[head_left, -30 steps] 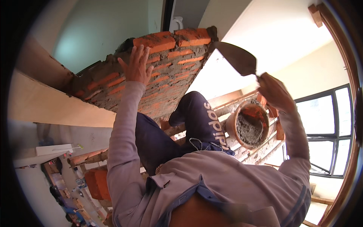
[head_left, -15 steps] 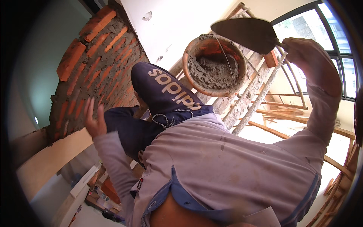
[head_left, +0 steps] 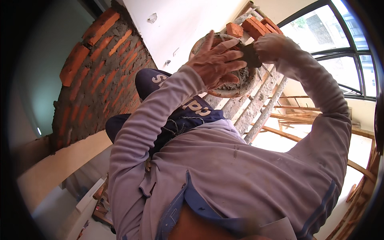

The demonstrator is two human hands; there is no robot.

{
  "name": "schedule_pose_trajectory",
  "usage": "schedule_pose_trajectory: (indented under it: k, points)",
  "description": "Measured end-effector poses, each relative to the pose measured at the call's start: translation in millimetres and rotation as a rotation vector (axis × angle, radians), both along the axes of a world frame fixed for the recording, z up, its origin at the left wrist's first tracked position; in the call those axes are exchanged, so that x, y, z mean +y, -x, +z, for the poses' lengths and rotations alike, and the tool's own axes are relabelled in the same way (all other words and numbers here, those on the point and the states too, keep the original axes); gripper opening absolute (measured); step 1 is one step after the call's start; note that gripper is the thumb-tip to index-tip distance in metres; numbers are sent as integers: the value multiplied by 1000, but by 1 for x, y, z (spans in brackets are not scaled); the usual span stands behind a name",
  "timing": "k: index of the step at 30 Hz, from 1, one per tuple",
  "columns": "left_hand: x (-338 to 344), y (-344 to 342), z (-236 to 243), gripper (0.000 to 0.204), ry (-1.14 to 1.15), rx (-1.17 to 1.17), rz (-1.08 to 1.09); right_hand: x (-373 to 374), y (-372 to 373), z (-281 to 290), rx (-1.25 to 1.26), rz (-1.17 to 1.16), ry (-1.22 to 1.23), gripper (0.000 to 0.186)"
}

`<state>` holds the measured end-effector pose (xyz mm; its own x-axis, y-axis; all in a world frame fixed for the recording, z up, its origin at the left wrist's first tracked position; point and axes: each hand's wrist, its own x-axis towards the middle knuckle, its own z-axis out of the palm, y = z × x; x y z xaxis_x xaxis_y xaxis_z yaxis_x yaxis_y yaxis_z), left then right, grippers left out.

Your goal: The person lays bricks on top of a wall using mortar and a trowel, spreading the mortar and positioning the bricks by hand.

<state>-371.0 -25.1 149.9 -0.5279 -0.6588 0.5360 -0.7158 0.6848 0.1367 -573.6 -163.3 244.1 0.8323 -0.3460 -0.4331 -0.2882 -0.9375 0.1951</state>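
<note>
My left hand [head_left: 215, 64] is spread open over the near left part of a round bucket [head_left: 222, 94] of grey mortar [head_left: 245, 76], and hides much of its mouth. Whether the fingers touch the rim or the mortar, I cannot tell. On the bucket's right side my right hand [head_left: 275, 50] is closed round the handle of a trowel [head_left: 251, 56]. The dark blade is low at the bucket, its tip partly hidden behind my left fingers.
Several orange bricks [head_left: 256, 28] lie just beyond the bucket on mortar-splashed scaffold poles [head_left: 260, 104]. To the left rises a brick wall [head_left: 100, 84] with rough mortar joints. A dark-framed window [head_left: 320, 32] is at the right, above more wooden bars [head_left: 296, 116].
My left hand has swung from beside the brick wall rightward to the bucket. My right hand has brought the trowel down and left from above the bucket. The bricks behind it now show.
</note>
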Motion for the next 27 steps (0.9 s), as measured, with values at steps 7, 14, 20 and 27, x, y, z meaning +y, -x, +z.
schedule_pose_trajectory:
  k: [7, 14, 20, 27]
  points:
    - [69, -54, -61, 63, -306, 27, 207, -54, 0, -63, 506, 15, -176, 32]
    - [151, -84, -73, 59, -303, 395, 554, -13, 44, -68, 45, -151, -222, 26]
    - [289, -188, -152, 57, -209, 807, 1188, -27, 70, -74, -72, -483, -565, 43]
    - [490, -234, -286, 55, -306, 675, 1723, -14, 128, -77, -393, -750, -752, 27]
